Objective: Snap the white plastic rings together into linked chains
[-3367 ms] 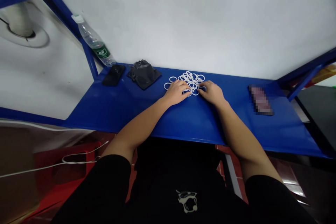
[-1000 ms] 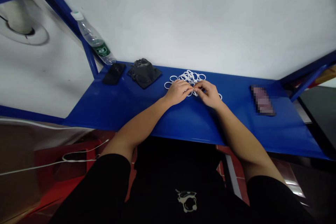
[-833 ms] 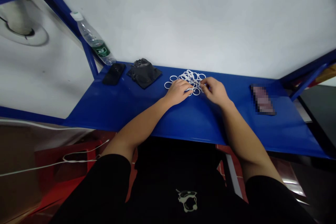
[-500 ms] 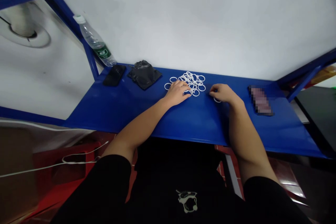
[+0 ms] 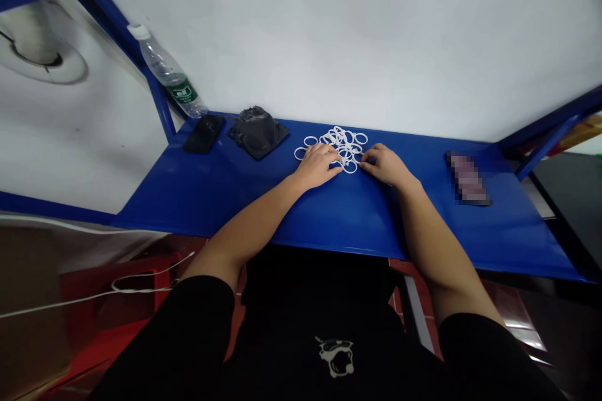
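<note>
A loose pile of thin white rings lies on the blue tabletop. My left hand rests palm down over the left side of the pile, its thumb apart from the fingers, covering some rings. On the right edge of the pile, my right hand has thumb and forefinger pinched at a white ring, which is mostly hidden by the fingertips. A trace of white shows beneath that palm. One separate ring lies just beyond my left fingers.
A crumpled black pouch, a black phone and a clear bottle with a green label sit toward the left. Far right lies a blurred-out flat object. Behind the table stands a white wall.
My right hand has moved left to the pile's right edge, from over a ring lying apart on the tabletop. My left hand has stayed in place.
</note>
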Available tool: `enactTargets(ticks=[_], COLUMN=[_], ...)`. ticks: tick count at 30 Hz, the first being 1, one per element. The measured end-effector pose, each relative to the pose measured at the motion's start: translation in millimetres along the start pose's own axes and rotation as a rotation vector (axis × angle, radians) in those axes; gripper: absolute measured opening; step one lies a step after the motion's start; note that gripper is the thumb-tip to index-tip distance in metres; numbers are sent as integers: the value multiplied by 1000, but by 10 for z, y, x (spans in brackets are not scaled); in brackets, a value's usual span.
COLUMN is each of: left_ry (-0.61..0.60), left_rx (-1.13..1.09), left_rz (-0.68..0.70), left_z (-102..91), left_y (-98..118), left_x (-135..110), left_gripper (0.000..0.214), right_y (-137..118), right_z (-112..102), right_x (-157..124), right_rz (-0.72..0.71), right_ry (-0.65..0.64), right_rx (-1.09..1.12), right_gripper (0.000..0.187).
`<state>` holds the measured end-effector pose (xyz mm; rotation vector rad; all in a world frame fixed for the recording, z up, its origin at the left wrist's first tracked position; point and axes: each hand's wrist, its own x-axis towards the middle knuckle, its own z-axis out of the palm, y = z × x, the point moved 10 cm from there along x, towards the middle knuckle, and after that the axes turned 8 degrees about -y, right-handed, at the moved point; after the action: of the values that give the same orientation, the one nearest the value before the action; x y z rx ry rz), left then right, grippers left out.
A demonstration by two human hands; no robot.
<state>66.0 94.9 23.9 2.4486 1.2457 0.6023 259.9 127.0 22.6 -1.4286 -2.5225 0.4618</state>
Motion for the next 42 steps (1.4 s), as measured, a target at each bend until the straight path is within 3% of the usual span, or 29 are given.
enactTargets(ticks=[8, 13, 17, 20, 26, 42], left_ry=[59, 100, 128, 144, 187, 378], left_rx=[1, -42, -76, -79, -87, -61], left_rz=[63, 114, 121, 178, 261, 365], left_z=[-30, -67, -90, -97, -121, -229], left_y=[38, 76, 55, 90, 146, 193], left_x=[-4, -15, -12, -14, -31, -135], left_gripper=[24, 34, 34, 26, 19, 20], right_y=[-39, -389, -699, -796, -655, -769], right_z=[-204, -159, -110, -41, -20, -85], right_x=[-69, -76, -83, -79, -85, -143], right_rz=[3, -140, -250, -277, -203, -293], right_ry=[150, 121, 99, 91, 170, 286], right_rx=[361, 527, 490, 395, 330, 260], right_gripper=[16, 20, 35, 43, 30, 26])
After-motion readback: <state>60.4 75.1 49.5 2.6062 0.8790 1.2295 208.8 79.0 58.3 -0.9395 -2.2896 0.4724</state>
